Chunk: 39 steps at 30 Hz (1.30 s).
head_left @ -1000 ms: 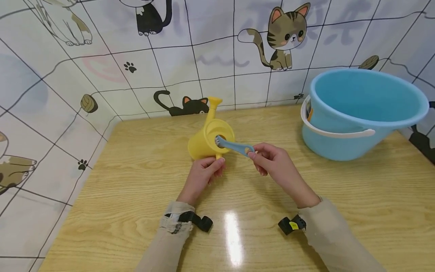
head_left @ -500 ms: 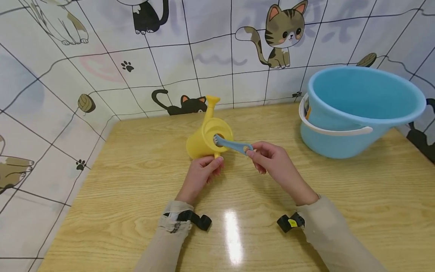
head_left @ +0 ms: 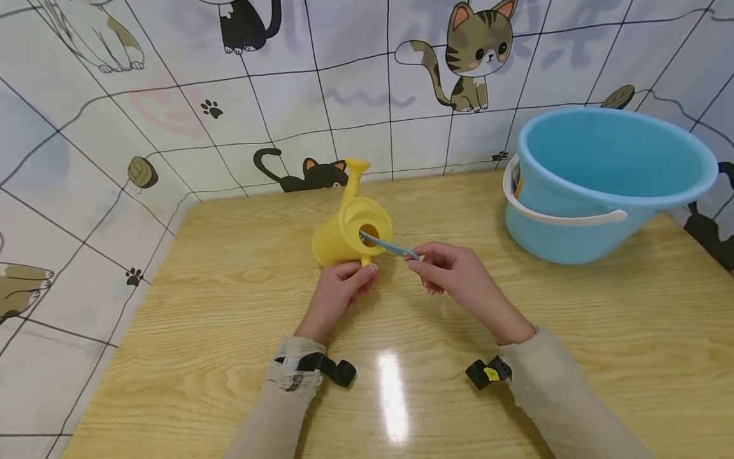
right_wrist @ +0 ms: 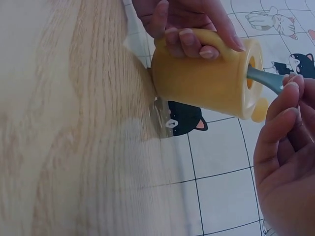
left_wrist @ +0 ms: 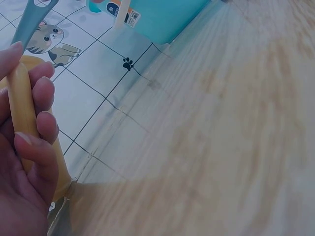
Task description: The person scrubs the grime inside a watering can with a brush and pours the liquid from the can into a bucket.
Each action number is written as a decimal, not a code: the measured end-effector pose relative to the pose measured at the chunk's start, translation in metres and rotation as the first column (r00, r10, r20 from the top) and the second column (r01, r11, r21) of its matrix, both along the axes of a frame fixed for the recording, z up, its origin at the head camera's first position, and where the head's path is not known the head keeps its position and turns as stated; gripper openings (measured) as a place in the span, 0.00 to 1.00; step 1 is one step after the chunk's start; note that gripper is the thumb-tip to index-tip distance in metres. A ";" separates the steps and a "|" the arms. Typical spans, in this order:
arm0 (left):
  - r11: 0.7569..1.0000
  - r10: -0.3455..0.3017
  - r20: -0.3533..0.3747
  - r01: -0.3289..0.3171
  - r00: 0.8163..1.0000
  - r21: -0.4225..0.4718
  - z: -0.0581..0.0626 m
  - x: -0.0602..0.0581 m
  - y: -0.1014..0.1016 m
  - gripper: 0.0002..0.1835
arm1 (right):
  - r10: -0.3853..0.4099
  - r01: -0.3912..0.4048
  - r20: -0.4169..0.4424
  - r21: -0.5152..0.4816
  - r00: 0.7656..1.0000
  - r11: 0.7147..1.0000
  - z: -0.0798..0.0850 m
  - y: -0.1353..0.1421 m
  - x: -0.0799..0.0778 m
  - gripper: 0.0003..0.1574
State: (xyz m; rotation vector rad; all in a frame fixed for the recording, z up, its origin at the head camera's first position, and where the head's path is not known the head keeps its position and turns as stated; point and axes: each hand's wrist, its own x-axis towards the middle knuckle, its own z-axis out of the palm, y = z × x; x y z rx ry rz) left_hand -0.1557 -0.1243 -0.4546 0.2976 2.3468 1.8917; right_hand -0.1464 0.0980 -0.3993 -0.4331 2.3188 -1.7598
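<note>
Working the blue utensil (head_left: 390, 246) at the opening (head_left: 373, 229) of the tilted yellow watering can (head_left: 334, 242) is judged the current step, the utensil pinched by the right grip (head_left: 459, 274), the can's handle (left_wrist: 22, 103) clasped by the left grip (head_left: 339, 288), and careful alignment probably needed next.

At the centre of the head view, the far end of the blue tool (head_left: 390, 246) is hidden inside the yellow watering can (head_left: 329, 242), and the left hand (head_left: 341, 293) covers most of the can's handle. Fingers of the right hand (head_left: 453, 271) hide the tool's near tip. Both sleeves (head_left: 568, 395) run off the bottom edge. In the left wrist view, the top edge crops the blue bucket (left_wrist: 174, 22), whose label (left_wrist: 129, 17) is too small to read. The right wrist view's right edge cuts off the right hand.
</note>
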 end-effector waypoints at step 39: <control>0.999 0.001 0.021 -0.002 1.000 0.043 -0.017 -0.008 -0.002 0.23 | -0.088 0.086 -0.017 -0.120 0.996 0.989 -0.027 0.006 -0.013 0.16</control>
